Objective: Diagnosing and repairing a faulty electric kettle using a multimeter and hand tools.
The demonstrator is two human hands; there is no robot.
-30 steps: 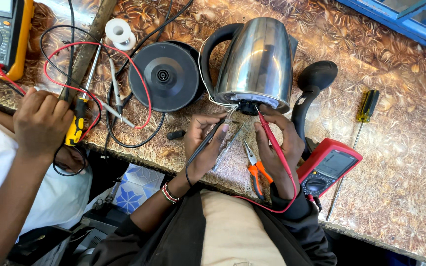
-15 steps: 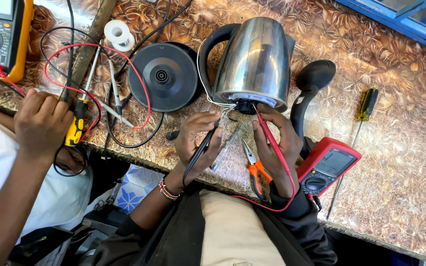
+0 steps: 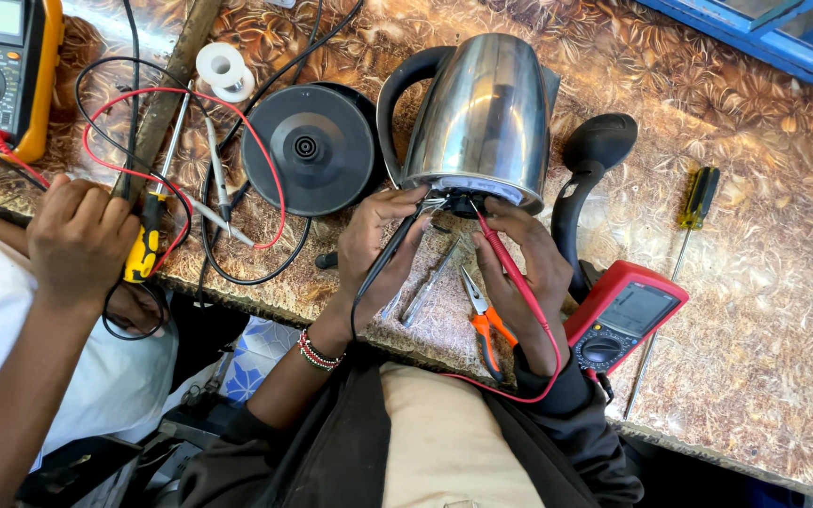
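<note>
A worktop with a glossy brown and gold leaf-patterned surface [image 3: 764,310] fills most of the view, catching bright daylight that leaves pale glare near its far left edge. Along the top right corner runs a blue-painted frame [image 3: 755,42]. Below the worktop's near edge, in shadow, lies a floor tile with a blue and white geometric pattern [image 3: 258,353].

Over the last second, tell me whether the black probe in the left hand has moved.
Yes. The black probe has swung its tip up to the underside of the steel kettle, where before it angled lower, toward the pliers.
</note>
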